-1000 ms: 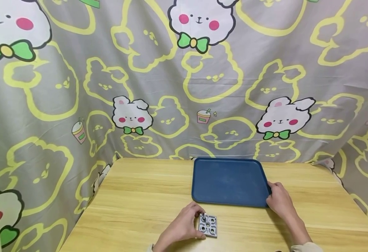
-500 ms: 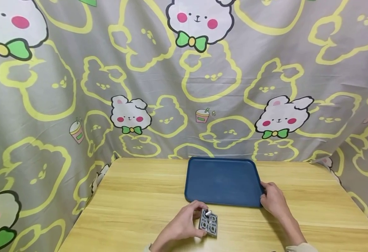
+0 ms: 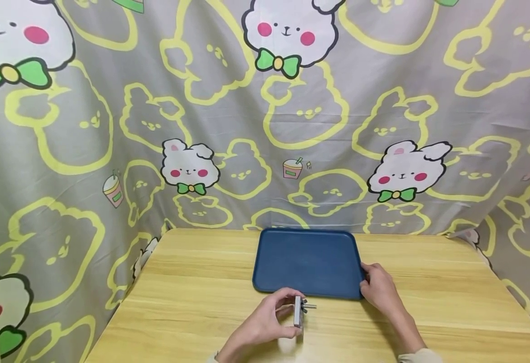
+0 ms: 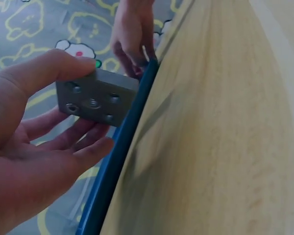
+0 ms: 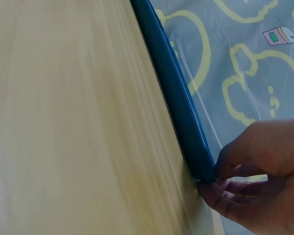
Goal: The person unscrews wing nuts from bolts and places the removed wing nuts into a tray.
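Left hand [image 3: 265, 318] pinches metal block [image 3: 297, 311] between thumb and fingers, block on edge, pin [image 3: 310, 306] pointing right, just in front of blue tray's [image 3: 308, 262] near edge. Right hand [image 3: 381, 291] grips tray's right edge by the near-right corner. Tray on wooden table [image 3: 192, 282], by its back edge; patterned curtain [image 3: 310, 116] behind.

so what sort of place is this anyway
Probably a small curtained-off work area: cartoon-print cloth hangs behind and on both sides of a wood-grain table, where the left hand holds a metal block and the right hand grips a blue tray.
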The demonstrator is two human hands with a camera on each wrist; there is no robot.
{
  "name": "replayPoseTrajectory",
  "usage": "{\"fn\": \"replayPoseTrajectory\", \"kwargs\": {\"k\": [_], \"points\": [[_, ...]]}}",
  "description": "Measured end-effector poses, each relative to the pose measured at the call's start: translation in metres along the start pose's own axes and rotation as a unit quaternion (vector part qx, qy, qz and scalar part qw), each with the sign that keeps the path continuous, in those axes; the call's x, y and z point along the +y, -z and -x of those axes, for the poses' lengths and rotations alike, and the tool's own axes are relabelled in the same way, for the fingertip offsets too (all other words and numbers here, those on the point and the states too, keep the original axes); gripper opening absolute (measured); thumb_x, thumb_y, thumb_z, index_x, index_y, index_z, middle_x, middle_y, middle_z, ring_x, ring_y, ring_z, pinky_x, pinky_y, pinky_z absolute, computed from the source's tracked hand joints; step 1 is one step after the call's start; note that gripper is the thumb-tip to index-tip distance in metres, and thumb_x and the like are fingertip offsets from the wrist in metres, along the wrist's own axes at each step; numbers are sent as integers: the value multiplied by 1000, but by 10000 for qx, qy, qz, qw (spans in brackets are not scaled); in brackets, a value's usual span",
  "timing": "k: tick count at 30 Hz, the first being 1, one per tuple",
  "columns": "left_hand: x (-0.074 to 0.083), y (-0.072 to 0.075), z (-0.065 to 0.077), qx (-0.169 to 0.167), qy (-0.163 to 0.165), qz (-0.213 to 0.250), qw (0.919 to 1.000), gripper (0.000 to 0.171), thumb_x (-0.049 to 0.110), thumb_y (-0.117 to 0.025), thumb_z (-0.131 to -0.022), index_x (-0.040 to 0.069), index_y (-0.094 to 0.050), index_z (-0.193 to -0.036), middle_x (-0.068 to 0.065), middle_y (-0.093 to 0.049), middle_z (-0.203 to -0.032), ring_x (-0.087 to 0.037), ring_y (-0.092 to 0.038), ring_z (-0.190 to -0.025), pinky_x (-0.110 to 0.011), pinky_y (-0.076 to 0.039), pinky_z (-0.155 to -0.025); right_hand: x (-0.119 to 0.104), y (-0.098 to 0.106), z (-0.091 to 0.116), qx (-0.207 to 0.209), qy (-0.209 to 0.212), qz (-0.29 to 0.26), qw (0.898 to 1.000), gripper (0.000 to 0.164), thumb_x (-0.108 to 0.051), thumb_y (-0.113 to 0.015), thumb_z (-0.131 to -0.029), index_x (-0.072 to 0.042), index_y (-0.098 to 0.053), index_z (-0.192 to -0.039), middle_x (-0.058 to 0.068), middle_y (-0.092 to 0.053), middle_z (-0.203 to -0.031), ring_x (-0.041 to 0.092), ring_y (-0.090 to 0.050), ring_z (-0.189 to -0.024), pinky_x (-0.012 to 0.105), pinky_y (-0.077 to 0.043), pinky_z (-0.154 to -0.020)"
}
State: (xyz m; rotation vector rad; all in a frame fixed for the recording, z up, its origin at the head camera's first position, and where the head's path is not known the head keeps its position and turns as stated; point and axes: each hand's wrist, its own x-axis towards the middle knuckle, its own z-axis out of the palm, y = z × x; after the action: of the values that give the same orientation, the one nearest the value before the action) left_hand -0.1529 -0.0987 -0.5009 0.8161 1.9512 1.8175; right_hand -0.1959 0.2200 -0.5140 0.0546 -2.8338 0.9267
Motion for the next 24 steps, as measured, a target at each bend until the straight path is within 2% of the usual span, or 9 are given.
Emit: {"fn": "replayPoseTrajectory", "kwargs": {"k": [4,11,15,18,24], "points": [[-4,0,0,88,-90,158,9998,64,-9,-80,-78,-3,-57,-137,-16,-55,-132,-27,-55,-128,-32,-46,-113,-3,-4,-1,-60,-21,-57,10000,50,9,-55,-82,21,-56,-131,29,-61,-110,30,-55,-84,37,-46,-67],[-9,-4,-4,-119,-210,659,9975,69,-10,-79,-79,4,-57,-143,-17,-52,-130,-27,-53,-129,-38,-52,-107,-8,-7,-3,-166,-70,-143,9997,52,9,-55,-82,21,-54,-132,27,-60,-107,29,-54,-83,37,-45,-67],[-12,-6,-5,-40,-161,918,9956,67,-13,-79,-77,-3,-55,-139,-23,-52,-136,-26,-55,-128,-39,-54,-105,-12,-8,-2,-229,-80,-200,9995,52,9,-56,-82,21,-54,-133,27,-60,-108,30,-54,-85,38,-46,-69],[-13,-7,-6,5,-76,1027,9947,65,-13,-79,-77,-8,-53,-136,-22,-54,-138,-24,-57,-127,-41,-56,-102,-15,-9,-2,-273,-78,-222,9993,53,9,-55,-83,21,-53,-134,26,-60,-108,30,-54,-85,38,-46,-69],[-14,-9,-17,69,-80,1022,9947,62,-13,-80,-77,-6,-56,-133,-18,-58,-133,-28,-58,-125,-43,-61,-94,-18,-8,-1,-277,-76,-189,9994,52,9,-54,-84,22,-51,-135,26,-59,-107,29,-54,-85,38,-47,-68]]}}
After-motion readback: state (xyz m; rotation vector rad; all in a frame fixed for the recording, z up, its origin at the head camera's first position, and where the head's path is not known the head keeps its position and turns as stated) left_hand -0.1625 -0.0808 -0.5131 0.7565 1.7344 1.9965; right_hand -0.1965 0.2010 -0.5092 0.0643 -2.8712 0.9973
